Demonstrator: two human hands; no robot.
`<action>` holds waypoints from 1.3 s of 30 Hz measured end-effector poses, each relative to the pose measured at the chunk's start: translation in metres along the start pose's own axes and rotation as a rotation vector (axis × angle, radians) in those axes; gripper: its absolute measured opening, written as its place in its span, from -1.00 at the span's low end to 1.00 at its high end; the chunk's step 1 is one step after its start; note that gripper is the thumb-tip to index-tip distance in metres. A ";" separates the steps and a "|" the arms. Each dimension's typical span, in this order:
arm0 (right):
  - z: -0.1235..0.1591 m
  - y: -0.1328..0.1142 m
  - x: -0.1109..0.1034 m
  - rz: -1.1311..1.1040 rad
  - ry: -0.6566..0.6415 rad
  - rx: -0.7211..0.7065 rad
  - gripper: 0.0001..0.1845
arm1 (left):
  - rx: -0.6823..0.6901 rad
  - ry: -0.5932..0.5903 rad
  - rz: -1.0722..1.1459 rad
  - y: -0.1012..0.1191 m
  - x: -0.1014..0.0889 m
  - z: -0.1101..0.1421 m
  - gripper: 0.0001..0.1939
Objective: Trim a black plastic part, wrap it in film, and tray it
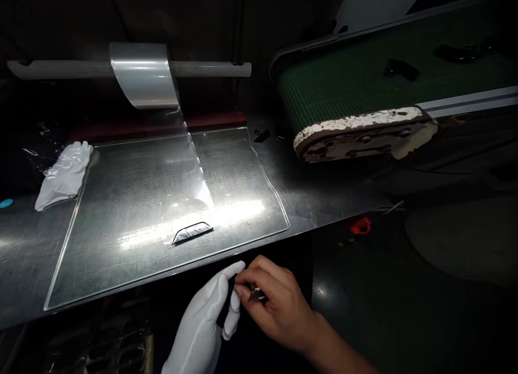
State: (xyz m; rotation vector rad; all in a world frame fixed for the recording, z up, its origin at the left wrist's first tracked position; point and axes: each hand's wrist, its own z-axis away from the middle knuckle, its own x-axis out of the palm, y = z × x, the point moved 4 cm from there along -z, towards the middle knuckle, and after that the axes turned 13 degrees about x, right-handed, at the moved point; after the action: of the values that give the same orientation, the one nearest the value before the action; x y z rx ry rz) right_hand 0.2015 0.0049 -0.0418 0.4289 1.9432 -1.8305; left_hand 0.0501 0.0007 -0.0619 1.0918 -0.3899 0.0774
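Observation:
My left hand (206,325), in a white glove, is held below the table's front edge with its fingers curled. My bare right hand (275,301) meets it there, fingers pinched on a small shiny piece (256,295) that I cannot make out. Above them a clear plate (121,266) lies flat on the metal table (24,255). A strip of clear film (190,163) runs down from a roll (141,74) on a white bar and ends at a small dark curved part (192,231) on the plate.
A spare white glove (65,174) lies at the plate's left corner. A green conveyor belt (364,82) with dark parts on it stands at the right, its chipped end cap (364,134) over the table. A red object (361,226) lies on the dark floor.

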 end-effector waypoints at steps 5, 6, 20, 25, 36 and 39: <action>0.001 0.004 0.007 0.061 0.010 0.048 -0.84 | 0.081 0.018 -0.130 -0.017 -0.007 -0.010 -0.44; 0.002 0.004 0.008 0.054 0.014 0.055 -0.84 | 0.091 0.023 -0.134 -0.019 -0.007 -0.012 -0.42; -0.012 -0.015 -0.006 0.067 -0.073 -0.067 -0.84 | -0.090 -0.374 0.097 0.023 -0.008 -0.005 -0.26; -0.023 -0.034 -0.010 0.182 -0.111 -0.207 -0.92 | -0.170 -0.401 0.080 0.033 -0.013 -0.006 -0.14; -0.032 -0.039 -0.008 0.239 -0.085 -0.262 -0.96 | -0.162 -0.368 0.092 0.021 -0.023 -0.004 0.02; -0.033 -0.039 -0.008 0.251 -0.078 -0.261 -0.95 | -0.150 -0.367 0.112 0.021 -0.023 -0.004 0.01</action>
State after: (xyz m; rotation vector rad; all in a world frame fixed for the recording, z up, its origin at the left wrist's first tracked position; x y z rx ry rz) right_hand 0.1850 0.0347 -0.0030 0.4839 1.9425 -1.3968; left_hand 0.0247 0.0169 -0.0534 0.9345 -0.7743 -0.0541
